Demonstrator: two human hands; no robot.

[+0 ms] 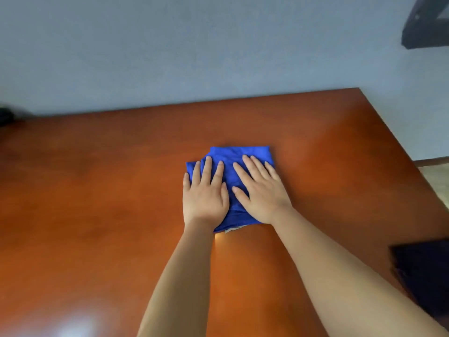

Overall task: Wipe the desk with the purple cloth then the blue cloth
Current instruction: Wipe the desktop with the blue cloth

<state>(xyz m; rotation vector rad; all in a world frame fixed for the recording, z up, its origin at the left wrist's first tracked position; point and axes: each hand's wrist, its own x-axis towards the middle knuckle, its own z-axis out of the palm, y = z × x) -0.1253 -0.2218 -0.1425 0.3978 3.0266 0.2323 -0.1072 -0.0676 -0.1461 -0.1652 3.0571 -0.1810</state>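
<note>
A folded blue cloth (230, 164) lies flat on the reddish-brown wooden desk (97, 190), a little right of the middle. My left hand (205, 193) presses on its left half with straight, spread fingers. My right hand (261, 190) presses flat on its right half, fingers pointing away and to the left. Both palms cover much of the cloth. A small pale tag shows at the cloth's near edge. No purple cloth shows in this view.
A grey wall (194, 49) rises behind the desk's far edge. A dark object (422, 273) lies at the desk's right edge near me. Another dark shape (6, 116) sits at the far left, and a black fixture (425, 23) hangs at the top right.
</note>
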